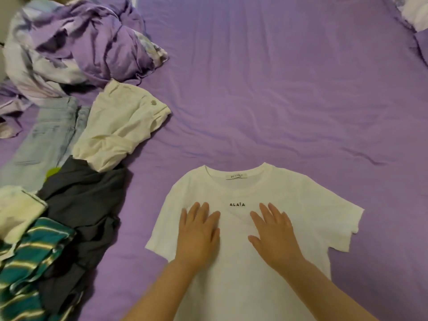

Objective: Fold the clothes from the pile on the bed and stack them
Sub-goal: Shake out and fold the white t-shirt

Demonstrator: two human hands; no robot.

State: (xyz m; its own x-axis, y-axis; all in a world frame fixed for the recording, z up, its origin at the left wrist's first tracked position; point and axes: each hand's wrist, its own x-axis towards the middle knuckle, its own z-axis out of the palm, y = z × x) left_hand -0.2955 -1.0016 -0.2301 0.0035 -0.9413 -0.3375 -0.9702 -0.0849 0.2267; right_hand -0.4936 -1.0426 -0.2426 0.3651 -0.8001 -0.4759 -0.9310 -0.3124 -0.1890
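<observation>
One white T-shirt [266, 251] lies spread face-up on the purple bed [278, 89], with two hands on its chest: the left hand [196, 237] and right hand [274, 237] rest flat, fingers straight, slightly apart. At the left sits the pile [69, 193] of five unfolded garments: pale jeans [46, 135], cream trousers [120, 130], a dark grey piece [85, 205], a teal striped piece [30, 262] and a white piece [16, 209].

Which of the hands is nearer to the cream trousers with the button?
Left. The left hand lies flat on the white T-shirt, on the side toward the cream trousers up and left. The right hand rests farther right on the shirt.
</observation>
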